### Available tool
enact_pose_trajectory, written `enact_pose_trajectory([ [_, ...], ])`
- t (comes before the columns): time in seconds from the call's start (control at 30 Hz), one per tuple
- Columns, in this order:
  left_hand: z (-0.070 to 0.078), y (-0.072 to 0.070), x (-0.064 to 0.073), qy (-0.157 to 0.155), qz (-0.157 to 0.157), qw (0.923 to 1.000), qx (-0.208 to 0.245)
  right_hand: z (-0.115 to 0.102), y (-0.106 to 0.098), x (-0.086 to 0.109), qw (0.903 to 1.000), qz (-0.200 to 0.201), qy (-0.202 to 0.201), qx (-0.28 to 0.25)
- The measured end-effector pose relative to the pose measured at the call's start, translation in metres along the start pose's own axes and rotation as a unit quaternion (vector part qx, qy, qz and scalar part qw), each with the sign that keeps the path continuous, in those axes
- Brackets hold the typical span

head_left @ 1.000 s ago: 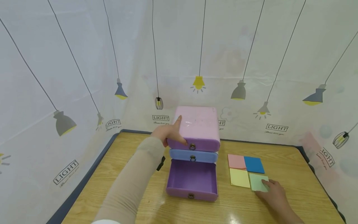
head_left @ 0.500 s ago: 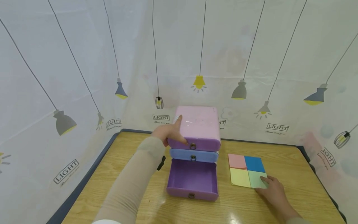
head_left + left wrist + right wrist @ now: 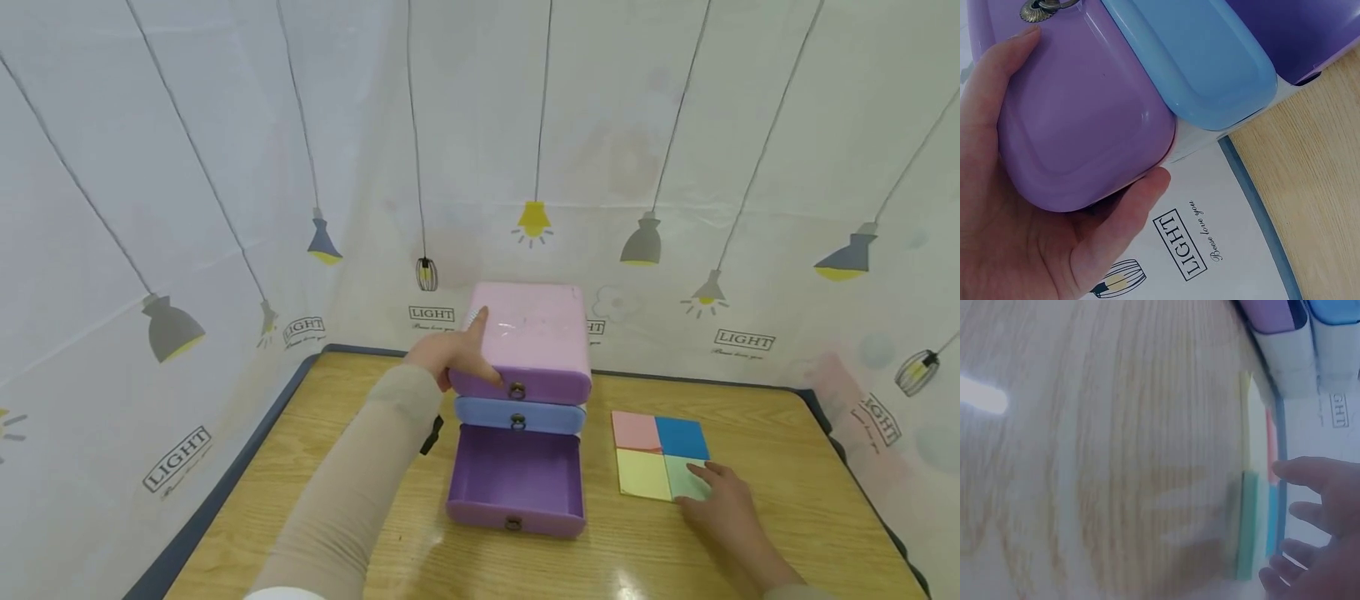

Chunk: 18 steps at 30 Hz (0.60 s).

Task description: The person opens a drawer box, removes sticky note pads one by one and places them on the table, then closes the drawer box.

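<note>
A small chest of drawers (image 3: 528,329) with a pink top stands on the table, its bottom purple drawer (image 3: 517,475) pulled out and bare inside. My left hand (image 3: 453,354) grips the chest's upper left corner. In the left wrist view, the thumb (image 3: 997,72) lies on the front of the top purple drawer (image 3: 1085,106), with a finger at its side. Four-square to the right lie pads of sticky notes: pink (image 3: 636,431), blue (image 3: 682,438), yellow (image 3: 643,475) and green (image 3: 682,477). My right hand (image 3: 723,504) hovers at the green pad, fingers spread and holding nothing.
A blue middle drawer (image 3: 519,416) is closed above the pulled-out one. The wooden table (image 3: 795,467) has a dark blue edge, and a white lamp-printed cloth (image 3: 465,167) hangs behind and at both sides.
My right hand has slid the green pad away from me, flush with the yellow and blue pads, then let go and lifted slightly. My left hand has stayed on the chest.
</note>
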<state>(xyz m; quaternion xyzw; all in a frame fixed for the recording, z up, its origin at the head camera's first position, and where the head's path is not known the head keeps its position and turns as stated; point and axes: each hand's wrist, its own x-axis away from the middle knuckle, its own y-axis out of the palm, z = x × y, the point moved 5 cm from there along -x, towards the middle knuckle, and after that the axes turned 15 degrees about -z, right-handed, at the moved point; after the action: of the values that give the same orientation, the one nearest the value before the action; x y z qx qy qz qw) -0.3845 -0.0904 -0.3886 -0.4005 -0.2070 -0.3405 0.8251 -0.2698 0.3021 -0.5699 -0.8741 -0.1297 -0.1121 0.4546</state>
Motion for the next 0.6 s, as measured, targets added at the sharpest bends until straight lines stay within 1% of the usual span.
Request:
enact_pose_trajectory([
  [0.1, 0.0, 0.0, 0.0, 0.0, -0.002, 1.0, 0.01, -0.018, 0.001, 0.004, 0.9987, 0.009, -0.049, -0.009],
  [0.2, 0.001, 0.0, 0.0, 0.005, -0.007, 0.9996, 0.026, -0.035, 0.006, 0.008, 0.9953, 0.0, -0.089, -0.036],
  [0.37, 0.001, 0.0, -0.001, 0.005, -0.007, 0.9996, 0.028, -0.064, 0.02, 0.01, 0.9884, -0.041, -0.114, -0.092],
  [0.4, 0.001, -0.001, -0.001, 0.003, -0.006, 0.9998, 0.019, -0.07, 0.023, 0.011, 0.9868, -0.048, -0.12, -0.097],
  [0.47, 0.0, 0.0, -0.002, 0.0, -0.008, 0.9998, 0.015, -0.082, 0.029, 0.013, 0.9832, -0.059, -0.13, -0.114],
  [0.6, 0.0, 0.0, -0.003, -0.002, -0.014, 0.9997, 0.02, -0.101, 0.038, 0.019, 0.9749, -0.083, -0.155, -0.137],
])
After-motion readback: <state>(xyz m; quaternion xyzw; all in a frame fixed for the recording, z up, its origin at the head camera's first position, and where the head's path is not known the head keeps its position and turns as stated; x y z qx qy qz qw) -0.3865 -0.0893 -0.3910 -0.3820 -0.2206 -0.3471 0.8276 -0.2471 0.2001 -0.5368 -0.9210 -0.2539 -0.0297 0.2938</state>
